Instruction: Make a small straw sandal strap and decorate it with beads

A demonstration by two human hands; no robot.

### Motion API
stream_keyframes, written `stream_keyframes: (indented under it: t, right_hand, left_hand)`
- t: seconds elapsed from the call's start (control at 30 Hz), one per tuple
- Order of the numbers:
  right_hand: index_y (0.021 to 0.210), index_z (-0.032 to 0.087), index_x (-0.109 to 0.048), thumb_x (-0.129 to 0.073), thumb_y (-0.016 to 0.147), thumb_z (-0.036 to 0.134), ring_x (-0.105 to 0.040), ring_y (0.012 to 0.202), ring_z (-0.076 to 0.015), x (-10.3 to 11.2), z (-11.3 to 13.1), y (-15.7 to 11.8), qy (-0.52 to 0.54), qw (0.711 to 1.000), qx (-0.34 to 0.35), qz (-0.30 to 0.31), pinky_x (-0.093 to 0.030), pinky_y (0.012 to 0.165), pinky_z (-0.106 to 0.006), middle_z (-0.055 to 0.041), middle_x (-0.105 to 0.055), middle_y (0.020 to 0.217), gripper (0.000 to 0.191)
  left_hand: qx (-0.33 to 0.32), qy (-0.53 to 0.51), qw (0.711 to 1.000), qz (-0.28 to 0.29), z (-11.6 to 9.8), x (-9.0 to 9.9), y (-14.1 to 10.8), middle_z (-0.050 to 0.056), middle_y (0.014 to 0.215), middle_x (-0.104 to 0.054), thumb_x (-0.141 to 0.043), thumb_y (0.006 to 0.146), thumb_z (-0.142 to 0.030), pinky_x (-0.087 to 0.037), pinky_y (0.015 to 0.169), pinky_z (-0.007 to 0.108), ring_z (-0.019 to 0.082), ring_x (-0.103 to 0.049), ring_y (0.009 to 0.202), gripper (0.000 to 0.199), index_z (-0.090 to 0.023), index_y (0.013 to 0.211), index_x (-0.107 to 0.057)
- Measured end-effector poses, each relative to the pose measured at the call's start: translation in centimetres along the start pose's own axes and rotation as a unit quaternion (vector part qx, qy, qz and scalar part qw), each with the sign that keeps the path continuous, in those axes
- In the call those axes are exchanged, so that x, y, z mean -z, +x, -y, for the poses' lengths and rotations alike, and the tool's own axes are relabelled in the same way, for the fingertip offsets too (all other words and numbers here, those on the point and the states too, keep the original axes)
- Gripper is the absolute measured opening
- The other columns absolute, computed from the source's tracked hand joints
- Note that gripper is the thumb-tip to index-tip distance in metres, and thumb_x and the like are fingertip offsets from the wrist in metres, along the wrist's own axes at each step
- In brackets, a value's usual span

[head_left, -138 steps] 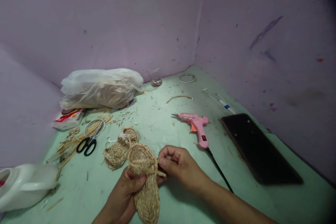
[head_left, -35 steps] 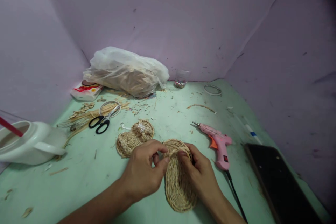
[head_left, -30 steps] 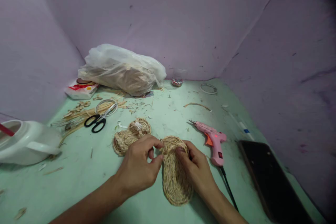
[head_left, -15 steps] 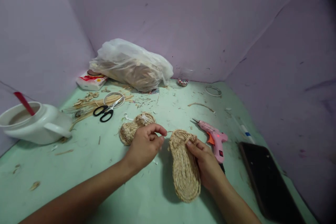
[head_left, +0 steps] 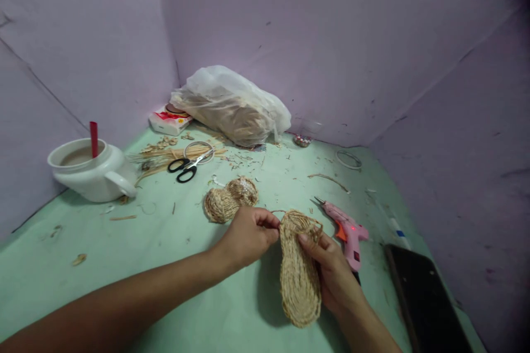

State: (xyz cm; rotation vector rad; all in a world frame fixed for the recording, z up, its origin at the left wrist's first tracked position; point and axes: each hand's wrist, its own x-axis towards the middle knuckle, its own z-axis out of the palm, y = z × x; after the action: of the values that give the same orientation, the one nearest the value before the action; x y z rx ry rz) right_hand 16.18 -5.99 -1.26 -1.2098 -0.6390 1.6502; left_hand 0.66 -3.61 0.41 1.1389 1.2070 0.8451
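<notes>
A woven straw slipper (head_left: 301,281), made of coiled braided cord, is tilted up above the table. My right hand (head_left: 331,265) grips it by the right edge, thumb on top, close to a loose loop of cord at the upper end. My left hand (head_left: 252,234) is pinched at the slipper's upper left edge, with its fingertips against or very near it. Whatever lies between those fingertips is too small to make out. A thin strand end (head_left: 276,211) sticks out just above them. Behind my left hand, a second straw slipper (head_left: 221,204) with white decoration rests on the table.
A pink glue gun (head_left: 345,229) with a lit red light lies right of the slipper, beside a dark phone (head_left: 424,298). Black-handled scissors (head_left: 186,168), straw strips, a white pot (head_left: 93,176) and a plastic bag (head_left: 232,107) occupy the left and back.
My left hand has moved in from a small gap to the slipper's edge, its fingers closing to a pinch. The whole view has shifted, so things appear farther right.
</notes>
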Motion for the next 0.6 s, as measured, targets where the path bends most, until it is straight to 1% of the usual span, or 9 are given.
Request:
stream_keyframes:
  t: [0.13, 0.27, 0.33, 0.4, 0.6]
  right_hand:
    - [0.084, 0.016, -0.065, -0.083, 0.054, 0.024, -0.065, 0.060, -0.0174, 0.10, -0.25, -0.18, 0.015, 1.000, 0.006, -0.003, -0.049, 0.056, -0.027, -0.0031, -0.071, 0.071, 0.036]
    - [0.089, 0.016, -0.064, -0.082, 0.057, 0.024, -0.065, 0.067, -0.0174, 0.09, -0.33, -0.22, 0.034, 0.999, -0.002, 0.028, -0.049, 0.062, -0.027, -0.0030, -0.070, 0.075, 0.038]
    - [0.091, 0.016, -0.063, -0.082, 0.057, 0.024, -0.064, 0.068, -0.0177, -0.01, -0.35, -0.21, 0.051, 0.998, -0.007, 0.037, -0.049, 0.064, -0.028, -0.0032, -0.070, 0.077, 0.040]
    - [0.091, 0.016, -0.062, -0.082, 0.056, 0.024, -0.064, 0.067, -0.0177, -0.12, -0.38, -0.17, 0.064, 0.997, -0.007, 0.038, -0.049, 0.064, -0.028, -0.0034, -0.070, 0.076, 0.041]
    - [0.088, 0.016, -0.061, -0.081, 0.055, 0.024, -0.065, 0.066, -0.0196, -0.37, -0.32, -0.04, 0.069, 0.997, -0.006, 0.038, -0.047, 0.056, -0.026, -0.0040, -0.070, 0.073, 0.039]
  left_hand:
    - [0.019, -0.019, 1.000, 0.016, 0.34, -0.03, 0.33, -0.005, 0.050, -0.050, -0.054, 0.055, -0.022, -0.029, 0.041, 0.020, 0.006, -0.037, 0.040, 0.010, -0.015, 0.061, -0.057]
    - [0.004, -0.007, 1.000, 0.009, 0.83, 0.01, 0.49, -0.006, 0.049, -0.045, -0.051, 0.054, -0.021, -0.028, 0.042, 0.021, 0.007, -0.036, 0.043, 0.007, -0.016, 0.058, -0.053]
    - [-0.007, 0.004, 1.000, 0.004, 0.88, 0.04, 0.38, -0.006, 0.048, -0.043, -0.049, 0.054, -0.020, -0.027, 0.044, 0.021, 0.007, -0.035, 0.044, 0.008, -0.016, 0.058, -0.054]
    - [-0.016, 0.014, 1.000, 0.003, 0.79, 0.07, 0.22, -0.005, 0.050, -0.045, -0.048, 0.055, -0.020, -0.028, 0.046, 0.021, 0.008, -0.036, 0.048, 0.011, -0.014, 0.059, -0.056]
    - [-0.041, 0.037, 0.998, -0.002, 0.78, -0.23, 0.14, -0.001, 0.059, -0.053, -0.048, 0.060, -0.018, -0.035, 0.055, 0.023, 0.011, -0.045, 0.058, 0.011, -0.015, 0.062, -0.059]
